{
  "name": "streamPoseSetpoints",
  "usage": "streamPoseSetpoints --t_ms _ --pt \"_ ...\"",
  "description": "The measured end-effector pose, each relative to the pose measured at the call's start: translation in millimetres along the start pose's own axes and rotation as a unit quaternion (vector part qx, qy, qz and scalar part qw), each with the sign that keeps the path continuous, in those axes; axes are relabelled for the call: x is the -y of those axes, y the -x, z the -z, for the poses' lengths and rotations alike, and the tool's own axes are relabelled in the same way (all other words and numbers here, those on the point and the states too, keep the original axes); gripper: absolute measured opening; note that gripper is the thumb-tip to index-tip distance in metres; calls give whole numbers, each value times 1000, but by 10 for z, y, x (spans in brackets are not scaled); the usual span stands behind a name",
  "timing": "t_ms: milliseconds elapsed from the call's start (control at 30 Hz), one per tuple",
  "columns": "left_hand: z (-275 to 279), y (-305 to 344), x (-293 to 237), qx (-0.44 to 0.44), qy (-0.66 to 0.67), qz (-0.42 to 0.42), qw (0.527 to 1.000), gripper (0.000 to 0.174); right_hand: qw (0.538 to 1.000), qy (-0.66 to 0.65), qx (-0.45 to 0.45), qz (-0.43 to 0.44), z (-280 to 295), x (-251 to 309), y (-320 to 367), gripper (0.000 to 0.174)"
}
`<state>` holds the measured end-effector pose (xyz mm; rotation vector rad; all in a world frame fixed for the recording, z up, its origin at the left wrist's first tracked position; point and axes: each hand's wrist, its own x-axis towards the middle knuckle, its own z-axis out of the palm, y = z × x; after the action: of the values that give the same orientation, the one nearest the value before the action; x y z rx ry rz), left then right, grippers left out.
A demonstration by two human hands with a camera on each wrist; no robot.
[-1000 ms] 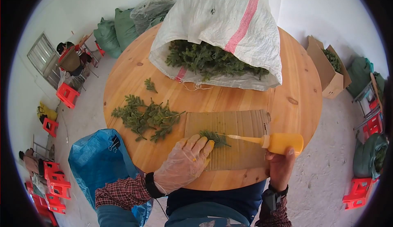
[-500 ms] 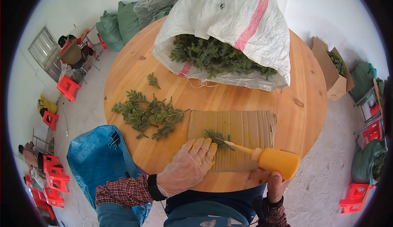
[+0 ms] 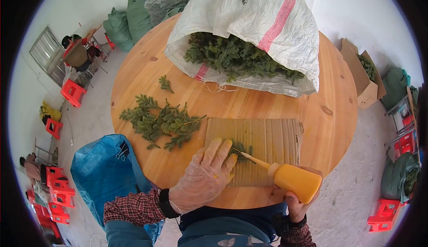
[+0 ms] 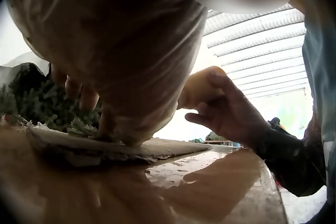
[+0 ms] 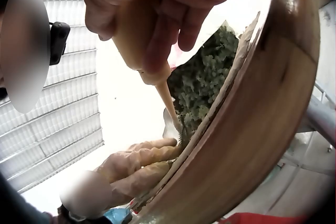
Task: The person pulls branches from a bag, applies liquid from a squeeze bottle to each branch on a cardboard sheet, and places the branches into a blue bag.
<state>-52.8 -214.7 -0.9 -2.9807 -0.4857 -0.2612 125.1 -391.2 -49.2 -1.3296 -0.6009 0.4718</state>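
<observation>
My left hand point(image 3: 201, 179), in a clear glove with yellow-stained fingers, pinches a small green conifer sprig point(image 3: 241, 147) between forefinger and thumb. The sprig lies on a flat piece of corrugated cardboard point(image 3: 267, 135), its lower end hidden by the fingers. My bare right hand point(image 3: 298, 207) grips a squeeze bottle point(image 3: 298, 183) of orange-yellow liquid. The bottle is tilted, its long nozzle point(image 5: 167, 103) pointing down at the sprig, with the tip right at the needles. In the right wrist view, gloved fingers point(image 5: 152, 160) lie low against the cardboard beside the nozzle tip.
A heap of conifer sprigs point(image 3: 162, 122) and one loose sprig point(image 3: 166, 84) lie left of the cardboard on the round wooden table point(image 3: 332, 135). A white woven sack point(image 3: 249, 19) full of greenery stands behind. A blue bag point(image 3: 100, 166) hangs at the left edge.
The bottle has swung from nearly level to a steeper tilt, its nozzle moving onto the sprig and its body lower and nearer me. The left fingers have shifted slightly over the sprig.
</observation>
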Motion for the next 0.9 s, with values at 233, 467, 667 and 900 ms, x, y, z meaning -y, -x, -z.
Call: streamPoseSetpoints --t_ms 233,467,667,900 --pt "-41 17 41 -12 -9 -16 1000 39 992 66 -17 106 98 -59 22 81" --pt "-52 21 43 -18 -19 -21 999 40 984 101 16 145 41 -78 -36 79" --pt "-48 23 48 -12 -18 -22 1000 40 979 126 27 155 41 -87 -45 76" --pt "-55 27 56 -11 2 -20 1000 44 976 130 -4 173 130 -93 43 76"
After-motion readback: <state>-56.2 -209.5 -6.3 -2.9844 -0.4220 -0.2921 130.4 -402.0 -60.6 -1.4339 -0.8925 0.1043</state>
